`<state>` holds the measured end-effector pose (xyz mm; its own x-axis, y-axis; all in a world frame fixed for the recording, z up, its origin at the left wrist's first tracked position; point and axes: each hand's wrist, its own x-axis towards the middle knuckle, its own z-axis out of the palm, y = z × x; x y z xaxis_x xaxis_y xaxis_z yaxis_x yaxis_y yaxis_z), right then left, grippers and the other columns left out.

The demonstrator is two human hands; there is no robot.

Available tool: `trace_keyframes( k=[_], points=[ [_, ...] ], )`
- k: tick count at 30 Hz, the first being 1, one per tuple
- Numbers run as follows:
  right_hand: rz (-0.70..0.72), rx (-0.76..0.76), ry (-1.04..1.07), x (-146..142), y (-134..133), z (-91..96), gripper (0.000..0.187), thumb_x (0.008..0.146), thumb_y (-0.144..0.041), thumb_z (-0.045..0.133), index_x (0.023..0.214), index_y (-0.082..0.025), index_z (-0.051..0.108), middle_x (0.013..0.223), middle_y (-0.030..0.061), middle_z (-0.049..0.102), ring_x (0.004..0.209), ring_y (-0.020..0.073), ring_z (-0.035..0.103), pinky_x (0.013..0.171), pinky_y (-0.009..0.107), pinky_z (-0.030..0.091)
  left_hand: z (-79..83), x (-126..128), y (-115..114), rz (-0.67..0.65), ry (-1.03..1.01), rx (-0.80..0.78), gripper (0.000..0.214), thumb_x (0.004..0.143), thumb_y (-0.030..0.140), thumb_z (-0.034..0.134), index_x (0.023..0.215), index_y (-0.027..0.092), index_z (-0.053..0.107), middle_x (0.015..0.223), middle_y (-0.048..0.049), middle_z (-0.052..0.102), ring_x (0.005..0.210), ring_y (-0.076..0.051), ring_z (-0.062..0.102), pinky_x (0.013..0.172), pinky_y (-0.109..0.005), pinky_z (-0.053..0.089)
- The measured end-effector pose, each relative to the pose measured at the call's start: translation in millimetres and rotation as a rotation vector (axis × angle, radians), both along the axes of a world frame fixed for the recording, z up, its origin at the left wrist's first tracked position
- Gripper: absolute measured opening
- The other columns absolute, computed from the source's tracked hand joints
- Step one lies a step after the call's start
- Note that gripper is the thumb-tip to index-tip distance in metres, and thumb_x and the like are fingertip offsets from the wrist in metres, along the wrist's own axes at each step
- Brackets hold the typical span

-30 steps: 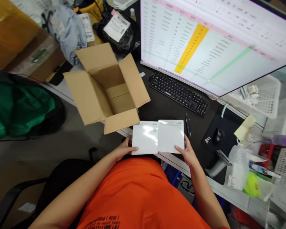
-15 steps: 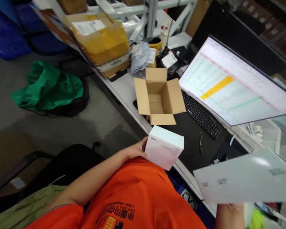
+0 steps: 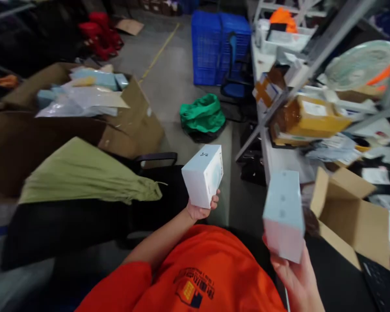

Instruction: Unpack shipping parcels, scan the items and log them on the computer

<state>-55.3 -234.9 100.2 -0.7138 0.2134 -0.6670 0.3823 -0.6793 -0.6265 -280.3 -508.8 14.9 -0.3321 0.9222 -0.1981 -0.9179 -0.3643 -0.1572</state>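
Observation:
My left hand (image 3: 204,209) is closed around the lower end of a white box (image 3: 199,177), holding it tilted in front of my body. Dark print marks its top and its right side. On the right, my right hand (image 3: 295,271) grips another white box (image 3: 283,212) from below, with its long side facing up; this box is slightly blurred. Just beyond it, an open cardboard box (image 3: 344,212) stands on the desk with its flaps spread. Both white boxes are apart from the cardboard box.
A green bag (image 3: 203,113) lies on the floor ahead, with blue crates (image 3: 206,52) behind. An olive drawstring bag (image 3: 84,177) drapes over a chair at left, near a large carton (image 3: 133,125) of packages. Yellow-taped parcels (image 3: 315,115) and a metal rack post (image 3: 305,71) line the desk.
The view has swung left, away from the monitor. My left hand has raised its white box and turned it. The right-hand white box now shows a narrower side and sits nearer the cardboard box.

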Motion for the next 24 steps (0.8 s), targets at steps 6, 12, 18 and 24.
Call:
trace_keyframes(
  k=[6,12,18,24],
  points=[
    [-0.025,-0.325,-0.091,-118,-72,28.3,0.045,0.088,-0.059,0.070,0.118,-0.025,0.072,0.120,0.0080,0.076,0.115,0.0231,0.071,0.091,0.035,0.064,11.0,18,-87,0.349,-0.115,-0.079,0.081,0.087,0.035,0.060,0.158,0.016,0.026,0.110,-0.0139,0.069,0.093,-0.020,0.070,0.060,-0.020,0.053],
    [0.057,-0.483,-0.241,-179,-124,55.6,0.054,0.103,-0.052,0.051,0.139,-0.013,0.054,0.141,0.0210,0.062,0.139,0.0297,0.055,0.097,0.041,0.061,-6.6,48,-135,0.561,-0.203,-0.168,0.078,0.086,0.034,0.058,0.156,0.013,0.030,0.110,-0.0146,0.072,0.094,-0.022,0.072,0.080,-0.031,0.059],
    [0.161,-0.391,-0.335,-200,-148,49.6,0.047,0.100,-0.037,0.060,0.140,-0.015,0.052,0.141,0.0209,0.063,0.136,0.0299,0.057,0.087,0.033,0.065,-27.0,75,-158,0.641,-0.170,-0.267,0.056,0.088,0.041,0.064,0.139,0.019,0.056,0.119,-0.0121,0.074,0.109,-0.026,0.071,0.094,-0.039,0.055],
    [0.620,-0.001,-0.272,-201,-147,-11.8,0.031,0.084,-0.056,0.071,0.106,-0.035,0.074,0.112,0.0038,0.079,0.114,0.0276,0.072,0.100,0.040,0.060,-29.0,99,-176,0.693,0.042,-0.317,0.043,0.086,0.047,0.072,0.113,0.014,0.073,0.109,-0.0125,0.076,0.104,-0.027,0.071,0.097,-0.038,0.051]
  ],
)
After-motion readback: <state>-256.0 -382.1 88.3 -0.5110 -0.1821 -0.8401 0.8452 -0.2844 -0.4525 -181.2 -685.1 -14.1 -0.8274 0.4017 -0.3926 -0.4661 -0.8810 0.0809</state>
